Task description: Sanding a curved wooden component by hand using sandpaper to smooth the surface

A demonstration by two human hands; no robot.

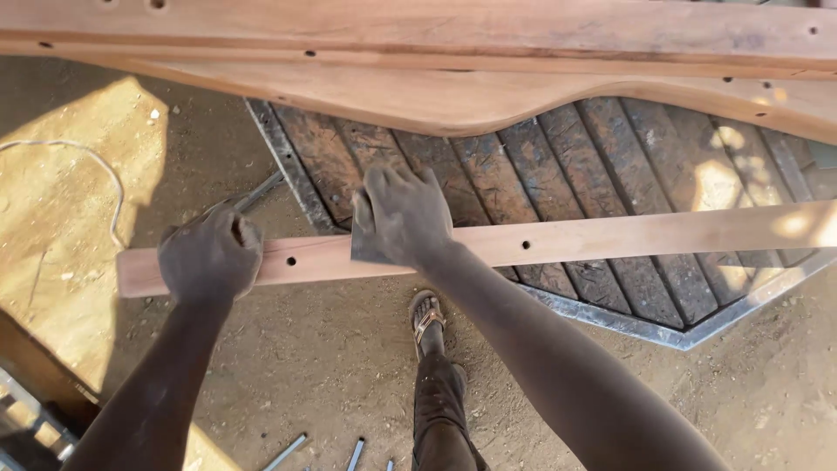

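**Student:** What did the figure show at centre frame?

**Instructor:** A long wooden slat (540, 240) ran from left of centre to the right edge, drilled with small holes. The left hand (209, 255) was closed around its left end, holding it steady. The right hand (403, 216) lay fingers spread over the slat and pressed down a thin, dark, flat sheet (370, 247), probably sandpaper or a scraper blade; which of the two could not be told.

**Student:** How was such a stroke best made?

**Instructor:** As a judgement: the left grip had to resist every push, the pressure had to stay flat across the slat's face, and the strokes had to follow the grain, lifting over the drilled holes rather than catching in them.

**Student:** Which edges bounded the work?

**Instructor:** Across the top of the frame lay a broad curved board (453, 96) under a straight rail (418, 30), both drilled, apart from the slat. Below the slat in the picture, from centre to right, sat a metal-framed panel (610, 174) of slanted dark strips. The person's sandalled foot (427, 318) stood on the dirt ground (331, 366) at lower centre.

**Student:** And the open room?

**Instructor:** The slat's long stretch toward the right edge was unobstructed. At left, a pale cord (83, 157) looped on the ground, and metal rods (288, 451) lay at the bottom edge.
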